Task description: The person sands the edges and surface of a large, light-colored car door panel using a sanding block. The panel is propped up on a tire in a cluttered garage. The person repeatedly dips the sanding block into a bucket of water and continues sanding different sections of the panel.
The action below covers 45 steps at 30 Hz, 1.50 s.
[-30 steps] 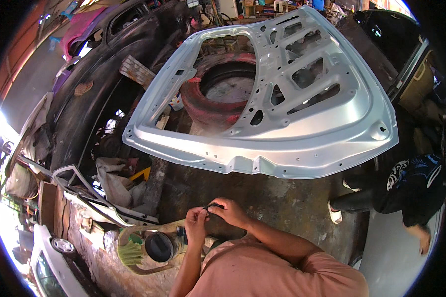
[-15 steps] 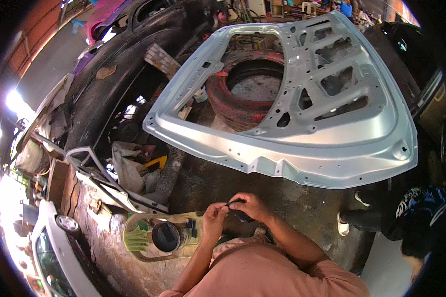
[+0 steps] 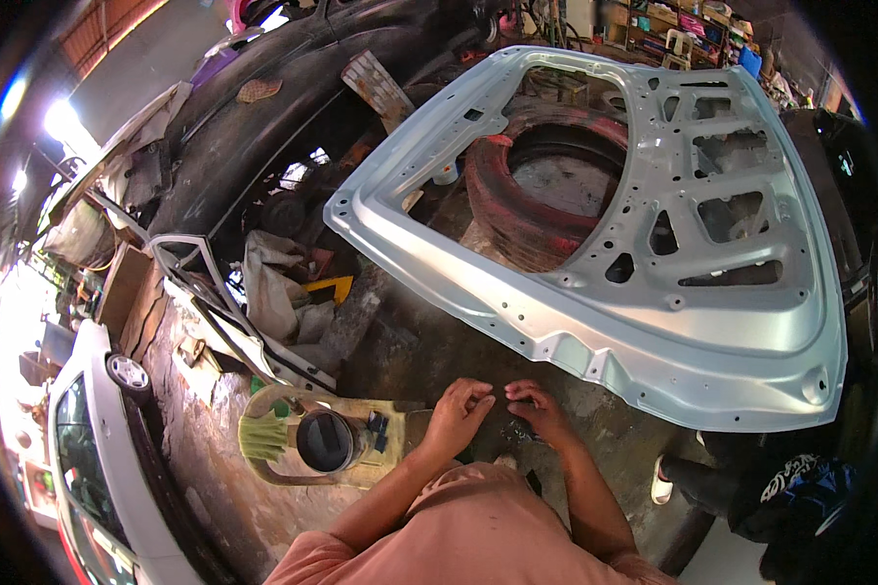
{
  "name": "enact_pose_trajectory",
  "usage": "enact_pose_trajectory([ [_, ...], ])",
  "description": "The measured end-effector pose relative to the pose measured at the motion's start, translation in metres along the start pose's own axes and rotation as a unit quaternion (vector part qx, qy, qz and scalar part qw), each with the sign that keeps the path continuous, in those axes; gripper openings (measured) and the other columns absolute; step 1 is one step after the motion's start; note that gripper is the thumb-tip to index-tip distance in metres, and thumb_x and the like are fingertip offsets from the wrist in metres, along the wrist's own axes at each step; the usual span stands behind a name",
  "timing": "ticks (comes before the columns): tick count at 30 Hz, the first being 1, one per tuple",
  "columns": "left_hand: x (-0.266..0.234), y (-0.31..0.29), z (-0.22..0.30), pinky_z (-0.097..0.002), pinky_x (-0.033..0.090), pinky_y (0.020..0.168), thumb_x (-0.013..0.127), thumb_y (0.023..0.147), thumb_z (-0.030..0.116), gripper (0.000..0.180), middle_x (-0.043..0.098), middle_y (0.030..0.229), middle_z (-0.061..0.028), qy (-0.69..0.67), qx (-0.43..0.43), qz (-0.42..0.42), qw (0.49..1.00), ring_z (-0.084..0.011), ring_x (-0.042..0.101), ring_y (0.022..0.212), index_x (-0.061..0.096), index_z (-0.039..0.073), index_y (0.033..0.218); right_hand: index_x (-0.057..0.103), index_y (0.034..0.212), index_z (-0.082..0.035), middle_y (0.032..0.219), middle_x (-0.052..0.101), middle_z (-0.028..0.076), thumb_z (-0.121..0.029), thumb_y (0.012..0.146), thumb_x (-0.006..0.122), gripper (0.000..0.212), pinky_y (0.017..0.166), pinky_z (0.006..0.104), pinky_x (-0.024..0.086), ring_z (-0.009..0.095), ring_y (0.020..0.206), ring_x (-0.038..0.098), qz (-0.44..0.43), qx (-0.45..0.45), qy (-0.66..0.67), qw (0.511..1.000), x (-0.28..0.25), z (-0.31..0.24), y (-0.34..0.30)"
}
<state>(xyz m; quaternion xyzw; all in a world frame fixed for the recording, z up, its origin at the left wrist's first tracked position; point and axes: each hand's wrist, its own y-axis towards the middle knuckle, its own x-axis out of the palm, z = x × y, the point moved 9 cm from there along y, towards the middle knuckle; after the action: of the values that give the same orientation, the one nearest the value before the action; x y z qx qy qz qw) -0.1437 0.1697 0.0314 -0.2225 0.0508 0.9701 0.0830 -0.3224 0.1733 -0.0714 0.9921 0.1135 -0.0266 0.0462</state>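
My left hand (image 3: 460, 417) is in front of my body, its fingers bent and pressed together at the tips. Close to its right, with a small gap between them, my right hand (image 3: 539, 411) has its fingers curled together too. Whatever either hand holds is too small or hidden to name. Beyond the hands lies a silver car tailgate panel (image 3: 654, 336) with a large window opening and several cutouts. A worn red-and-black tyre (image 3: 502, 205) shows beneath it and through the opening.
At left a yellowish plastic chair (image 3: 379, 462) bears a dark round tub (image 3: 324, 441) and a green cloth (image 3: 262, 438). A loose car door frame (image 3: 254, 336), a dark car body (image 3: 254, 127) and a white car (image 3: 93, 458) stand left. Another person's dark-trousered leg (image 3: 702, 485) is at right.
My hands have come apart; earlier they met at a small dark thing between the fingertips. The view has shifted, so the panel now sits farther right.
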Motion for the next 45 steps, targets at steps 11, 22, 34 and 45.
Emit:
enact_pose_trajectory([
  [11, -0.067, 0.110, 0.049, -0.0496, 0.044, 0.110, 0.073, 0.097, 0.029, 0.042, 0.062, 0.129, -0.0168, 0.198, 0.236, -0.081, 0.948, -0.0371, 0.057, 0.125, 0.066, 0.004, 0.130, 0.076, 0.101, 0.001, 0.139, 0.063, 0.022, -0.025, 0.092, 0.077, 0.028, 0.099, 0.0476, 0.051, 0.038, 0.123, 0.062, 0.116, 0.360, -0.246, 0.893, -0.079, 0.196, -0.194],
  [22, -0.052, 0.175, 0.017, -0.0476, 0.040, 0.117, 0.064, 0.098, 0.045, 0.058, 0.059, 0.136, -0.0143, 0.203, 0.372, -0.274, 0.864, -0.0326, 0.055, 0.130, 0.062, 0.000, 0.135, 0.073, 0.100, 0.000, 0.090, 0.075, 0.012, -0.012, 0.090, 0.076, 0.016, 0.076, 0.0351, 0.055, 0.019, 0.083, 0.070, 0.192, 0.442, -0.195, 0.854, -0.057, 0.016, -0.135],
  [34, -0.089, 0.201, -0.003, -0.0449, 0.041, 0.115, 0.065, 0.098, 0.043, 0.057, 0.060, 0.135, -0.0143, 0.161, 0.396, -0.304, 0.851, -0.0319, 0.053, 0.130, 0.061, -0.001, 0.134, 0.067, 0.095, 0.002, 0.091, 0.067, 0.012, 0.000, 0.083, 0.072, 0.013, 0.079, 0.0344, 0.051, 0.024, 0.086, 0.065, 0.332, 0.185, -0.383, 0.842, -0.020, -0.271, 0.043],
  [45, -0.158, 0.242, -0.031, -0.0492, 0.043, 0.112, 0.067, 0.096, 0.042, 0.056, 0.061, 0.134, -0.0130, 0.251, 0.338, -0.255, 0.871, -0.0341, 0.055, 0.130, 0.062, 0.005, 0.138, 0.071, 0.100, -0.004, 0.096, 0.070, 0.012, -0.008, 0.089, 0.076, 0.013, 0.077, 0.0420, 0.056, 0.033, 0.088, 0.069, 0.211, 0.010, -0.452, 0.866, 0.045, -0.224, 0.235],
])
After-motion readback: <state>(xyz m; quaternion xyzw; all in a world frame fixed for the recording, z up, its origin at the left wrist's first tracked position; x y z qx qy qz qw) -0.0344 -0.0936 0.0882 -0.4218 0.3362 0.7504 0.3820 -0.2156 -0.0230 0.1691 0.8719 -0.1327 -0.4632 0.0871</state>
